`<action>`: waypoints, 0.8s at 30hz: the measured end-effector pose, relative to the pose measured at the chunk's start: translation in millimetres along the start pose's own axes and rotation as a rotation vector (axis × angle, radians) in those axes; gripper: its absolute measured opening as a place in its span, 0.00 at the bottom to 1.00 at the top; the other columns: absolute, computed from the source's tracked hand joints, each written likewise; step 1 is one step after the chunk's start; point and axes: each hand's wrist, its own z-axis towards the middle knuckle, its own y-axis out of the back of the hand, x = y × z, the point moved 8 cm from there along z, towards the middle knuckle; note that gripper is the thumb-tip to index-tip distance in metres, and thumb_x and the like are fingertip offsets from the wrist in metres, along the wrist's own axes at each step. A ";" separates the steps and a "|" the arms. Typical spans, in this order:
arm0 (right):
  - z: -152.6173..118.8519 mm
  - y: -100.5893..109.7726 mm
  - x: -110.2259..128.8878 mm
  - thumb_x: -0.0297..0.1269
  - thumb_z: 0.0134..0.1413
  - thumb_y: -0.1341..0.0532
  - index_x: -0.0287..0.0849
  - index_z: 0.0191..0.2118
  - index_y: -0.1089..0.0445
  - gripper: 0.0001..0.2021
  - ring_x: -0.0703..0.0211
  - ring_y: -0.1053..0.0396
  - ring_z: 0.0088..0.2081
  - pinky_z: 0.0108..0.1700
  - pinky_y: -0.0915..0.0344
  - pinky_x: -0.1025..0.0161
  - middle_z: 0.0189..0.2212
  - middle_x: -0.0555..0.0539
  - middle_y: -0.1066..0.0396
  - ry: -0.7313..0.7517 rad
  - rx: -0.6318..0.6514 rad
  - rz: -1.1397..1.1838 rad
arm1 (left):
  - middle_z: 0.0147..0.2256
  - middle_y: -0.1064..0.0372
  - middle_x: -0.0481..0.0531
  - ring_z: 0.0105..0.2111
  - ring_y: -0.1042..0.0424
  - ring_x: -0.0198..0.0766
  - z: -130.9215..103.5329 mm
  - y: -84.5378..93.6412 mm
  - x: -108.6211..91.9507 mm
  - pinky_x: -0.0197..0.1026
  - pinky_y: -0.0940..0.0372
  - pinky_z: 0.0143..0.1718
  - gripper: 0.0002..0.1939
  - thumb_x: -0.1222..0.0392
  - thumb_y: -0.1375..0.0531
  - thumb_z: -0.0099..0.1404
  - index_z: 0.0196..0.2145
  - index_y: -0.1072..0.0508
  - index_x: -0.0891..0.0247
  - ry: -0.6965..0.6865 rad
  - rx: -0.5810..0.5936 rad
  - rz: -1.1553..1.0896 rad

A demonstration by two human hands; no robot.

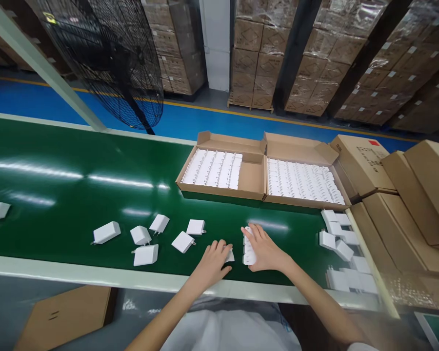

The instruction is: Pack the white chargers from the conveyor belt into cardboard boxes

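Note:
My left hand point(215, 261) has its fingers closed over a white plug charger point(229, 254) on the green belt; most of that charger is hidden under the hand. Just to the right, my right hand point(265, 248) wraps round a short row of white chargers point(248, 251) standing side by side. A small gap separates the two hands. Left of them lie loose chargers, among them one with its prongs pointing right point(183, 242) and another point(195, 226) behind it. Beyond the hands, an open carton point(254, 178) holds rows of chargers along its left part.
A second open carton point(303, 180) is filled with chargers. More chargers point(336, 239) lie in a heap at the belt's right end, beside stacked brown boxes point(398, 219). A black fan point(120, 58) stands behind the green belt point(58, 195). Wrapped pallets point(263, 53) line the back.

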 end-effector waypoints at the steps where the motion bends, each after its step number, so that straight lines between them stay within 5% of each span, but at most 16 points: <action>1: -1.5 2.9 -1.0 0.39 0.29 0.30 0.41 0.67 0.57 0.56 0.31 0.58 0.64 0.61 0.53 0.39 0.63 0.32 0.55 0.005 -0.029 0.011 | 0.45 0.36 0.58 0.46 0.35 0.51 -3.0 1.3 2.2 0.48 0.39 0.43 0.17 0.65 0.44 0.60 0.48 0.35 0.60 0.025 -0.016 -0.057; 4: -9.6 10.2 -11.4 0.39 0.28 0.30 0.43 0.65 0.54 0.54 0.35 0.54 0.62 0.60 0.50 0.41 0.61 0.35 0.50 -0.029 -0.113 0.189 | 0.34 0.34 0.53 0.35 0.33 0.44 -6.3 -1.4 8.6 0.43 0.40 0.35 0.06 0.64 0.49 0.63 0.36 0.34 0.60 0.118 -0.057 -0.312; 7: -26.3 13.2 -25.6 0.48 0.36 0.34 0.45 0.66 0.64 0.54 0.40 0.46 0.60 0.56 0.44 0.45 0.60 0.36 0.49 -0.109 -0.228 0.684 | 0.21 0.44 0.45 0.20 0.40 0.36 -5.1 -6.7 15.8 0.37 0.45 0.25 0.11 0.56 0.56 0.69 0.31 0.40 0.59 0.228 -0.092 -0.509; 11: -55.4 9.5 -25.2 0.65 0.52 0.61 0.43 0.67 0.68 0.42 0.42 0.36 0.53 0.45 0.35 0.48 0.59 0.34 0.44 -0.209 -0.399 1.314 | 0.17 0.58 0.39 0.15 0.55 0.30 -3.4 -11.9 17.2 0.33 0.53 0.17 0.18 0.43 0.58 0.67 0.28 0.45 0.58 0.410 -0.169 -1.116; 15: -74.9 12.7 -12.4 0.61 0.52 0.79 0.45 0.67 0.59 0.43 0.43 0.32 0.48 0.35 0.35 0.49 0.57 0.35 0.39 -0.268 -0.520 1.554 | 0.22 0.50 0.44 0.19 0.47 0.30 6.0 -14.2 -16.5 0.35 0.43 0.20 0.07 0.55 0.47 0.54 0.26 0.43 0.60 0.405 -0.047 -1.734; 18: -81.4 19.6 -8.6 0.62 0.55 0.74 0.46 0.66 0.54 0.41 0.43 0.31 0.45 0.34 0.35 0.50 0.53 0.36 0.35 -0.264 -0.581 1.592 | 0.26 0.44 0.48 0.24 0.39 0.30 11.4 -13.0 -31.3 0.35 0.35 0.26 0.06 0.67 0.45 0.46 0.24 0.41 0.62 0.530 0.006 -1.818; 21: -82.0 23.4 -4.9 0.65 0.55 0.69 0.43 0.65 0.51 0.42 0.44 0.31 0.42 0.33 0.35 0.50 0.50 0.35 0.32 -0.213 -0.592 1.637 | 0.30 0.36 0.48 0.26 0.33 0.29 14.3 1.3 -33.9 0.32 0.32 0.30 0.09 0.70 0.43 0.50 0.31 0.35 0.63 0.653 -0.157 -1.757; 24: -77.8 21.5 1.6 0.68 0.52 0.69 0.44 0.65 0.52 0.44 0.44 0.30 0.42 0.34 0.35 0.49 0.51 0.35 0.32 -0.158 -0.557 1.662 | 0.39 0.29 0.52 0.34 0.26 0.37 19.7 43.8 -49.9 0.41 0.29 0.37 0.09 0.59 0.44 0.62 0.40 0.32 0.61 0.401 -0.386 -1.540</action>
